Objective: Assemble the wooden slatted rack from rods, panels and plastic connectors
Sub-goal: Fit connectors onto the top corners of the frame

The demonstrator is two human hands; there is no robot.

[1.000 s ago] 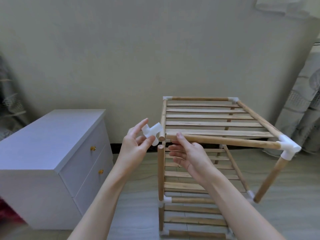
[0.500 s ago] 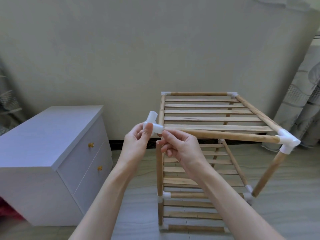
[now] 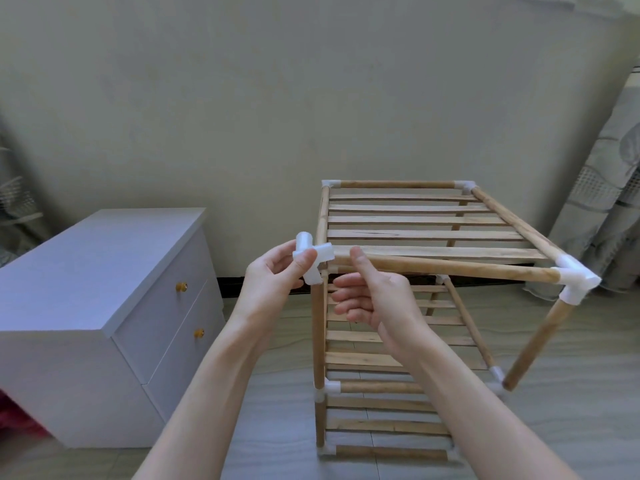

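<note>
Connector [image 3: 313,256] now pushed onto the front rod [image 3: 443,266] end; a second ago it was loose beside the rod. Left hand [image 3: 273,285] grip pinches it; right hand [image 3: 372,299] grip curls round the rod just beside. Corner post [image 3: 318,330] below still unseated, so this top corner isn't closed.

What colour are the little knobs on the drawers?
The drawer knobs are golden amber, set on a white cabinet. The head view shows them.

Grey plank floor [image 3: 554,427] carries the wooden rack [image 3: 388,386] by the back wall, white drawer cabinet [image 3: 104,306] just beside it.
</note>
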